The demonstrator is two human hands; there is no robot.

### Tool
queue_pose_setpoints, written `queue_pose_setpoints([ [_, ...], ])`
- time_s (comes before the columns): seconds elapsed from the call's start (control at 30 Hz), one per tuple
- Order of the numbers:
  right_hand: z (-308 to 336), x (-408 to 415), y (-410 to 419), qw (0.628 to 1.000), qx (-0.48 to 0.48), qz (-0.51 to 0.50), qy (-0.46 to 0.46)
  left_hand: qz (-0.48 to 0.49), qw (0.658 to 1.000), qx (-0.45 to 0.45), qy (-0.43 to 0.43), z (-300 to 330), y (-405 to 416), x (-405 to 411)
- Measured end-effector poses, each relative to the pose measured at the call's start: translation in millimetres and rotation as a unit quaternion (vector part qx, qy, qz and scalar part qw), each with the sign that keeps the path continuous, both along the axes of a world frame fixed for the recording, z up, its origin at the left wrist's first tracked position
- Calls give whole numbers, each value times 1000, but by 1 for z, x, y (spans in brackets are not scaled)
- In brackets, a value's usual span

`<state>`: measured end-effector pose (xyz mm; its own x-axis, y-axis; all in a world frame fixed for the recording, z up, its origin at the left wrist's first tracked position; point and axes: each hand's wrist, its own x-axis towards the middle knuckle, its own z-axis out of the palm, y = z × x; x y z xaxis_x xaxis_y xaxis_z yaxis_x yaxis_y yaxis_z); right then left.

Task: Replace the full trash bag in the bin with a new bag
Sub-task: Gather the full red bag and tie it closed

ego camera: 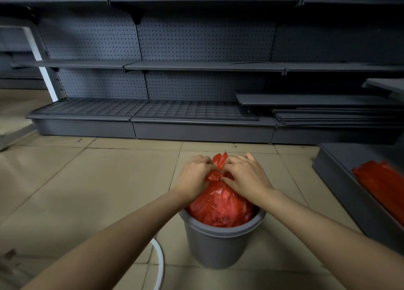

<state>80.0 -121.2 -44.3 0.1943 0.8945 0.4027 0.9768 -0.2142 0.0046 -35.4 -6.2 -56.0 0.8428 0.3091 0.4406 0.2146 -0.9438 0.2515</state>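
Note:
A grey round bin (219,243) stands on the tiled floor just in front of me. A full red trash bag (220,206) bulges out of its top. The bag's neck is gathered into a knot with two loose ends sticking up between my hands. My left hand (193,176) pinches the neck from the left, and my right hand (246,177) pinches it from the right. A folded stack of red plastic bags (382,184) lies on a low grey shelf base at the right.
Grey pegboard shelving (196,66) lines the wall behind the bin, its bottom deck a wire grid. Loose shelf boards (328,112) are piled at the right. A low grey shelf base (341,176) juts in from the right. A white curved rim (160,265) shows near my left forearm.

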Motion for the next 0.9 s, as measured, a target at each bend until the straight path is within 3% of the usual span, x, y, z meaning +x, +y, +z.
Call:
queue_pose_setpoints([
  [0.5, -10, -1, -1, 998, -5, -11, -61, 49, 992, -48, 106, 1, -6, 8],
  [0.67, -10, 1, -2, 996, 21, -9, -92, 55, 978, -142, 140, 7, -4, 11],
  [0.83, -7, 1, -2, 999, 34, -10, -8, 95, 961, -249, 78, 13, -8, 12],
  [0.9, -4, 0, -2, 998, 32, -18, 42, 123, 959, -251, 49, 9, -10, 15],
])
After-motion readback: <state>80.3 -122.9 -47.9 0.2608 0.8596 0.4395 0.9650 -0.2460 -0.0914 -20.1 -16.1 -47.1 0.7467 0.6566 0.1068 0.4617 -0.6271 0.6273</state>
